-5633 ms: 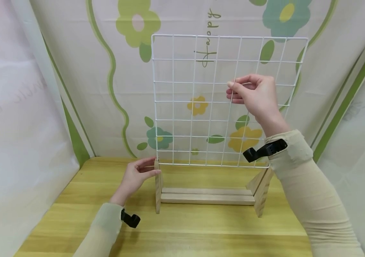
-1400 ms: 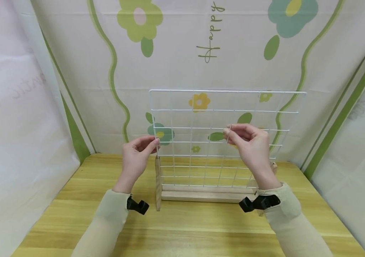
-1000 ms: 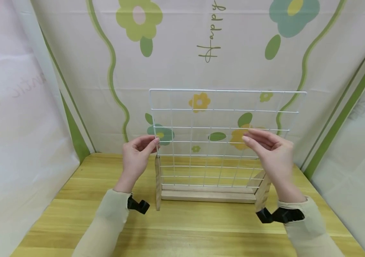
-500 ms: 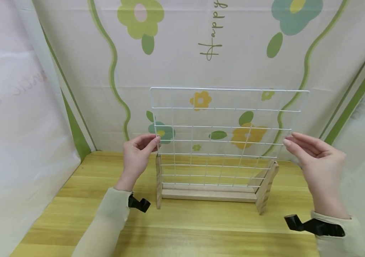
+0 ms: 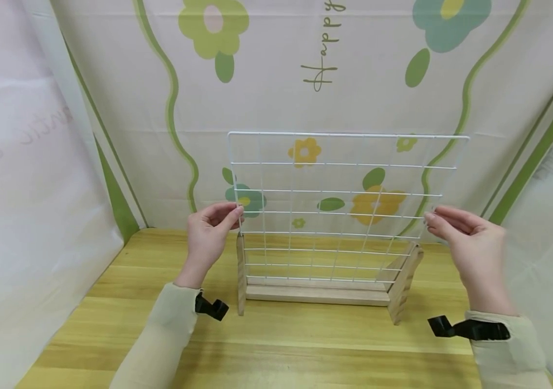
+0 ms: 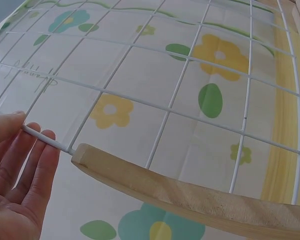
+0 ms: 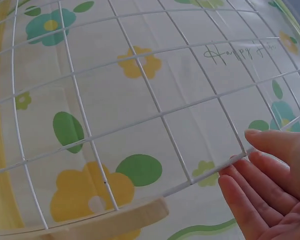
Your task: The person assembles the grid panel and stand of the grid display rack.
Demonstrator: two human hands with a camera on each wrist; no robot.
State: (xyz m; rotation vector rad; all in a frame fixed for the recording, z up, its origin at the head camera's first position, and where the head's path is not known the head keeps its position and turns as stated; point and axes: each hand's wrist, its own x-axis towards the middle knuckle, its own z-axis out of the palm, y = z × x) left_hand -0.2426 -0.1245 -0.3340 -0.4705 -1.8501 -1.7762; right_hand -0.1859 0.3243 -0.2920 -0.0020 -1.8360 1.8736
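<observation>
A white wire grid panel [image 5: 344,134] stands upright in a wooden stand [image 5: 317,295], its lower edge close over the crossbar and its sides between the two end posts. My left hand [image 5: 206,237] pinches the panel's left edge wire just above the left post [image 6: 185,194], thumb on one side and fingers on the other, as the left wrist view shows. At the opposite edge, my right hand [image 5: 475,246] pinches the side wire above the right post [image 7: 120,219]. In the right wrist view the thumb [image 7: 270,140] lies over the wire and the fingers sit behind it.
The stand rests on a wood-grain table [image 5: 300,351]. Behind it hangs a pale cloth backdrop [image 5: 378,81] printed with flowers and lettering. White cloth side walls [image 5: 23,216] close in the left and right. Both wrists wear black camera mounts [image 5: 212,308].
The panel came down from above into the stand. My left hand went from the left post to the panel's edge. My right hand left the panel's middle and took its right edge.
</observation>
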